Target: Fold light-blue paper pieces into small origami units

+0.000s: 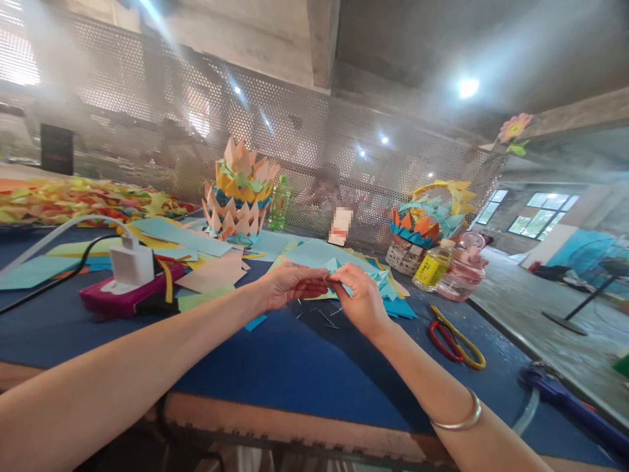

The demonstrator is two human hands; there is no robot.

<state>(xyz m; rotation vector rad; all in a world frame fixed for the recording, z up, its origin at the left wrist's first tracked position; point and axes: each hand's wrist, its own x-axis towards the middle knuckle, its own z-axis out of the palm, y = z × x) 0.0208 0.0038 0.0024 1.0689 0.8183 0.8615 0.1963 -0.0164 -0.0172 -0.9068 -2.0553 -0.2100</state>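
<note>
Both hands meet over the blue tabletop (295, 380). My left hand (289, 285) and my right hand (358, 296) pinch a light-blue folded paper piece (334, 265) between their fingertips; the fingers cover most of it. Behind and right of my right hand lie more light-blue folded paper pieces (386, 283), on top of flat paper sheets. Thin white scraps (322, 318) lie on the table below my hands. To the right of my right hand rest scissors (455, 337) with one red and one yellow handle.
A purple power strip (118, 298) with a white charger (132, 263) stands at left. Paper sheets (211, 265) and stacked pointed paper crowns (236, 219) lie beyond. At right are bottles (433, 265), a pink jug (462, 272) and a blue-handled tool (565, 406) with a cable.
</note>
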